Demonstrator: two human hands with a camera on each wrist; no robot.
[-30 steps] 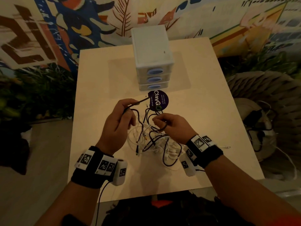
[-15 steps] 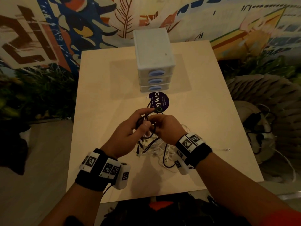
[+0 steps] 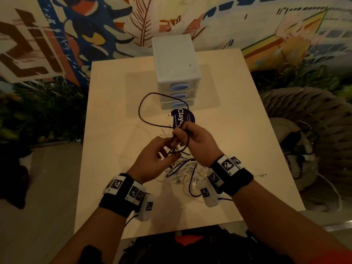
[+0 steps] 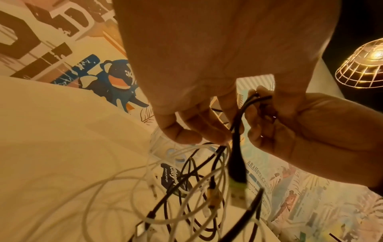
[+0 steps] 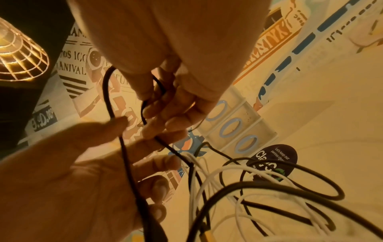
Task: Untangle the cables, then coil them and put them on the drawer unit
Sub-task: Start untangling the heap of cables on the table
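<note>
Dim warm light, caged lamp [image 4: 364,65] glaring, wrist views motion-blurred, soft drawer-unit shadow, wide-angle edge bending

The left hand [image 4: 207,65] at twelve o'clock and right hand [image 4: 311,127] at three pinch a black cable [image 4: 236,157] above tangled cables [image 4: 186,204] on the bench [image 4: 62,131].

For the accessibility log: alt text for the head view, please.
Both hands hold a black cable above a tangle of black and white cables on a pale table: right hand grips it, left hand pinches below. Its loop reaches toward a white drawer unit.
</note>
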